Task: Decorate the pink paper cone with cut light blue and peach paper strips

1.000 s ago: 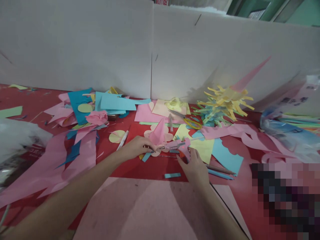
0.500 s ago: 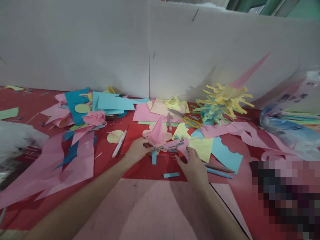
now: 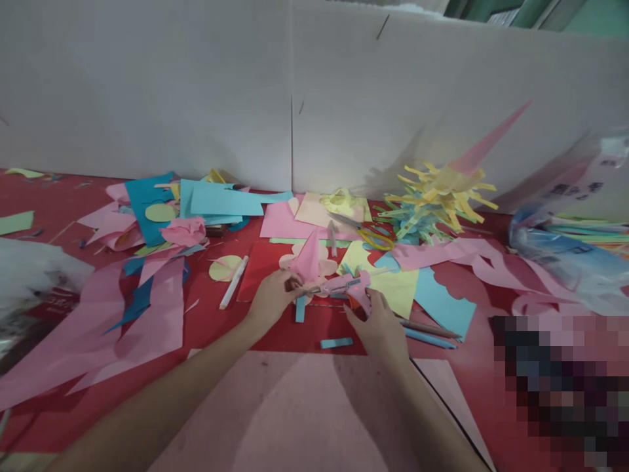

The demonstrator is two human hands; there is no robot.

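Note:
My right hand [image 3: 381, 324] is wrapped round the handle of a pink hot glue gun [image 3: 340, 284], whose nozzle points left. A black cord runs down beside my right forearm. My left hand [image 3: 276, 294] is closed at the left edge of a pale paper flower [image 3: 328, 267] with a pink paper cone [image 3: 307, 261] standing on it. The nozzle tip is close to my left fingertips. From the flower's lower edge a short blue paper strip [image 3: 300, 311] hangs down. A second blue strip [image 3: 337, 343] lies on the red table in front.
Scissors [image 3: 376, 239], a white marker [image 3: 234, 282] and coloured pens [image 3: 430, 334] lie around. A fringed yellow-green paper piece with a pink cone [image 3: 442, 196] stands back right. Pink scraps [image 3: 157, 314] lie left; plastic bags flank both sides. A white panel [image 3: 196, 98] stands behind.
The blue strip under the flower has shifted slightly left and leans a little. My hands stay almost where they were; the whole view has drifted slightly.

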